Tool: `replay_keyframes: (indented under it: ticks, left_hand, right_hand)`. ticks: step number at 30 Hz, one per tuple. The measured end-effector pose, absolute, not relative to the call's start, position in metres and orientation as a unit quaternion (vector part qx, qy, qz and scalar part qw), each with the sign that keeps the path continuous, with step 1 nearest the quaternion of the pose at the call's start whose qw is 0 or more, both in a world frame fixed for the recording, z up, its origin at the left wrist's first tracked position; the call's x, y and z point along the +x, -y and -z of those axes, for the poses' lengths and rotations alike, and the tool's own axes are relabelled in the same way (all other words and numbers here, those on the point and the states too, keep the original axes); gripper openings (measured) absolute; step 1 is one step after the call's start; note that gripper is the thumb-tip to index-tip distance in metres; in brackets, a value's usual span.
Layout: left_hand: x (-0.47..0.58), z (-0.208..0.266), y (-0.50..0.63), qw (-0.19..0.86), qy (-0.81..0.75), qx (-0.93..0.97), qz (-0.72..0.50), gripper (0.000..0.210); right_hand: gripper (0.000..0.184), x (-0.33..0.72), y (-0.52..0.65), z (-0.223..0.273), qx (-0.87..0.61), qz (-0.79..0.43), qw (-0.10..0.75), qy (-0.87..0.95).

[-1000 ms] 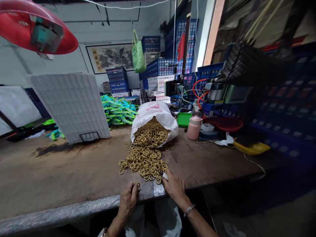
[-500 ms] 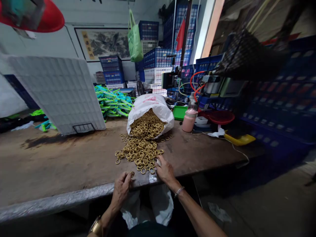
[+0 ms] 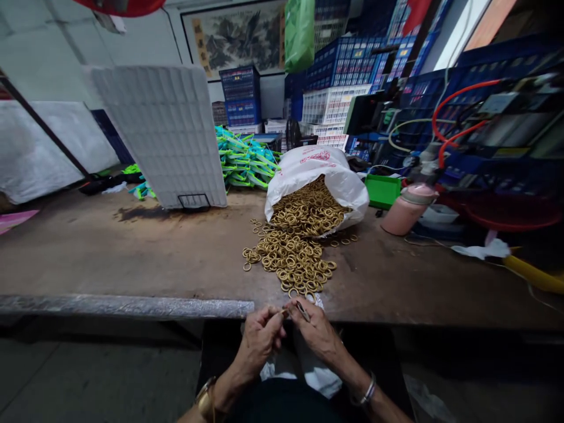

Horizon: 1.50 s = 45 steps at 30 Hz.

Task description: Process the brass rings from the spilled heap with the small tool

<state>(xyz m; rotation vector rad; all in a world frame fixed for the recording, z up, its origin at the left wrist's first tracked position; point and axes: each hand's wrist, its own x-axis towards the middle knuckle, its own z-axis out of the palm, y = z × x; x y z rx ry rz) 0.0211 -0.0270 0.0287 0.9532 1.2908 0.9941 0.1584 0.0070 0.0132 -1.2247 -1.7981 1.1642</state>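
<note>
Ring (image 3: 284, 312) between pinched fingertips (image 3: 277, 319) of left hand (image 3: 261, 339) — right hand (image 3: 321, 336) clamped on tool (image 3: 302, 311), ring pile (image 3: 294, 258) beyond

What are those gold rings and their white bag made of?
The gold rings: perhaps metal, dull brassy finish, judging by colour and faint highlights; painted plastic is possible. The white bag: probably thin plastic, fairly matte, judging by its creased, floppy mouth.

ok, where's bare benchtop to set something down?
Left: between the white panel, loose rings and silvery edge strip. Right: beside the rings, in front of the pink bottle. Crowded: centre, where rings spill from the sack, and behind the bottle.
</note>
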Motion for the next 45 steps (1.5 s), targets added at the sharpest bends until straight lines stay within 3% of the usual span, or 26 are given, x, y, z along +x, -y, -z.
replay_keyframes:
  ticks: [12, 22, 28, 33, 45]
  left_hand:
    - [0.014, -0.017, 0.020, 0.708, -0.443, 0.318, -0.449, 0.034]
    - [0.016, -0.006, 0.015, 0.704, -0.446, 0.303, -0.462, 0.032]
    - [0.016, -0.018, 0.010, 0.667, -0.479, 0.335, -0.462, 0.033]
    - [0.018, -0.019, 0.009, 0.643, -0.505, 0.365, -0.446, 0.032]
    - [0.019, -0.021, 0.011, 0.613, -0.510, 0.405, -0.447, 0.030]
  right_hand:
    - [0.034, 0.148, -0.022, -0.005, -0.452, -0.516, 0.313, 0.657]
    - [0.029, 0.149, -0.030, -0.006, -0.477, -0.528, 0.299, 0.636]
    - [0.015, 0.155, -0.028, -0.002, -0.497, -0.375, 0.252, 0.741]
    - [0.018, 0.154, -0.021, 0.000, -0.470, -0.291, 0.207, 0.807]
    - [0.023, 0.153, -0.019, -0.002, -0.489, -0.229, 0.199, 0.818]
